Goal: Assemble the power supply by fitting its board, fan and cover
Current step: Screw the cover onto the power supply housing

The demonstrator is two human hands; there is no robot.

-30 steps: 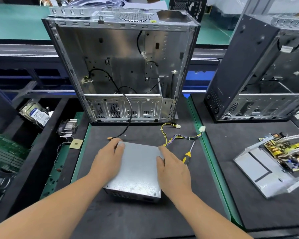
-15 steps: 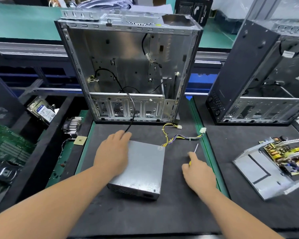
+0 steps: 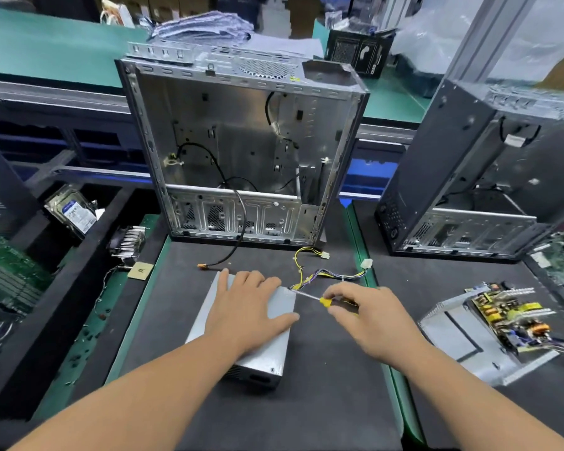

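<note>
A closed grey power supply box (image 3: 267, 349) lies on the dark mat in front of me, its cover on top. My left hand (image 3: 246, 309) rests flat on the cover with straight fingers. My right hand (image 3: 368, 315) grips a yellow-handled screwdriver (image 3: 323, 300). The metal tip of the tool touches the box's far right corner. A bundle of coloured wires (image 3: 326, 273) with white plugs runs from that corner toward the back.
An open computer case (image 3: 241, 151) stands upright behind the box, a black cable (image 3: 228, 255) hanging out of it. A second case (image 3: 489, 177) stands at the right. Another opened power supply with its board (image 3: 515, 317) lies at the right. Drive, heatsink and boards fill the left.
My right hand left the cover, reached to the screwdriver on the mat, picked it up and brought its tip to the box's corner. My left hand shifted toward the middle of the cover.
</note>
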